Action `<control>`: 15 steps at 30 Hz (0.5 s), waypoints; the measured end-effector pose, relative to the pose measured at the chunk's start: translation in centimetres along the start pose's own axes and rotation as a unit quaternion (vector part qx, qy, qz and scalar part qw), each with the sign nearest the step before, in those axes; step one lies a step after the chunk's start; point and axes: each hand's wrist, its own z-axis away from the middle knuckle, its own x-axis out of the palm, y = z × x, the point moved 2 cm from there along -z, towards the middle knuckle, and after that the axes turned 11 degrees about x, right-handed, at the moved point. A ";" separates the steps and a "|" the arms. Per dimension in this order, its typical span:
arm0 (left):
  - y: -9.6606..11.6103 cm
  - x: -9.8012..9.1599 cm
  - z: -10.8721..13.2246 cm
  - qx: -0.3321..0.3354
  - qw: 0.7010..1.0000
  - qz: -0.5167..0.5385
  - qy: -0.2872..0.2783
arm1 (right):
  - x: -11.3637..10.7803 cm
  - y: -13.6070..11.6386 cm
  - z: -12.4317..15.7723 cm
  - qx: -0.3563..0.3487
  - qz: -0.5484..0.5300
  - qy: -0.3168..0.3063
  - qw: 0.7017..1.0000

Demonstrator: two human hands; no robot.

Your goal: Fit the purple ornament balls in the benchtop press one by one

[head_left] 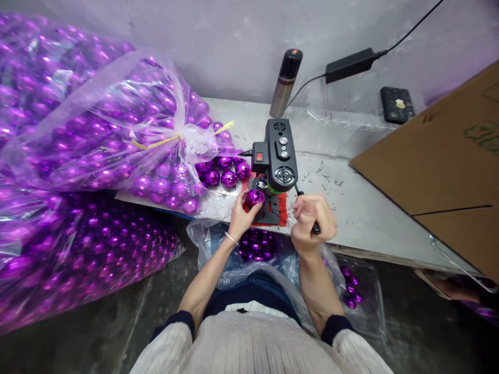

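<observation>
My left hand (242,217) pinches a shiny purple faceted ball (255,197) just in front of a small black bench machine (281,156). The machine has round vents, silver buttons and a red switch on its side. On the machine's right, my right hand (314,223) is wrapped round the black-ended lever (316,227). The machine's slotted black base plate (273,212) rests on a red mat (283,202). Behind my left hand, several loose purple balls (228,178) lie on the table. More purple balls (257,245) sit in clear plastic over my lap.
Large tied clear bags of purple balls (97,124) fill the left side. A tall spray-type can (286,83) stands behind the machine. A black power adapter (350,65) hangs by the wall. A cardboard box (440,166) leans at right; a clear bin (370,296) is below the table.
</observation>
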 end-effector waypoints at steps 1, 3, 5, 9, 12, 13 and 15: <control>-0.1 0.1 -0.1 0.022 0.999 -0.037 -0.004 | 0.0 0.1 0.1 -0.005 0.000 0.001 1.000; -0.2 0.3 -0.2 0.055 0.992 -0.111 -0.012 | -0.1 0.4 0.5 -0.009 0.007 -0.002 1.000; -0.3 0.3 -0.4 0.084 0.981 -0.174 -0.022 | -0.2 0.6 0.8 -0.009 0.018 -0.009 1.000; -0.5 0.3 -0.6 0.156 0.956 -0.241 -0.065 | -0.4 0.7 1.2 -0.009 0.034 -0.025 0.999; -0.7 0.4 -0.4 0.218 0.940 -0.247 -0.094 | -0.5 0.7 1.4 -0.003 0.038 -0.028 0.999; -0.9 0.4 -0.4 0.232 0.936 -0.245 -0.099 | -0.5 0.8 1.4 -0.001 0.038 -0.030 0.999; -1.2 0.5 -0.2 0.248 0.932 -0.243 -0.106 | -0.5 0.8 1.4 0.000 0.039 -0.032 0.999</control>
